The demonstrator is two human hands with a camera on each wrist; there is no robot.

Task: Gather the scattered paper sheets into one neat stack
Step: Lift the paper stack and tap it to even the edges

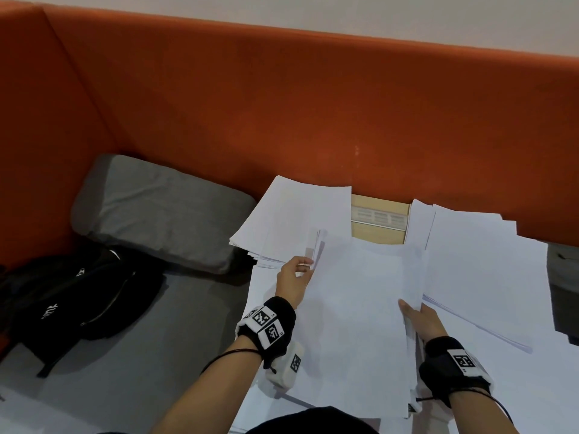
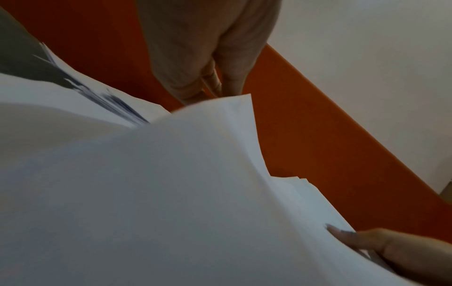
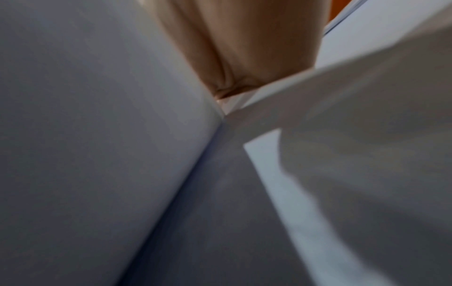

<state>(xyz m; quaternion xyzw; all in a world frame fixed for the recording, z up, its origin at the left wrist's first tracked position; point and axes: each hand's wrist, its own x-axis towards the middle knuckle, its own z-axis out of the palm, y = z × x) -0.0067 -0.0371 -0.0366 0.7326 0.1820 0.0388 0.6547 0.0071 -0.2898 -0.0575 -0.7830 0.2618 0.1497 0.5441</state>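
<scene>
Backing the scene, an orange partition (image 1: 282, 98) runs along the far side; white sheets (image 1: 488, 270) lie scattered on the right. A gathered bundle (image 1: 354, 308) sits near centre, left hand (image 1: 293, 278) pinching its far-left corner, right hand (image 1: 421, 321) gripping its right edge.

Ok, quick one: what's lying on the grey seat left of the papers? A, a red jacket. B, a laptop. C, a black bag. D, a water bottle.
C: a black bag lies on the grey seat, in front of a grey cushion and left of the papers that both hands hold.
</scene>
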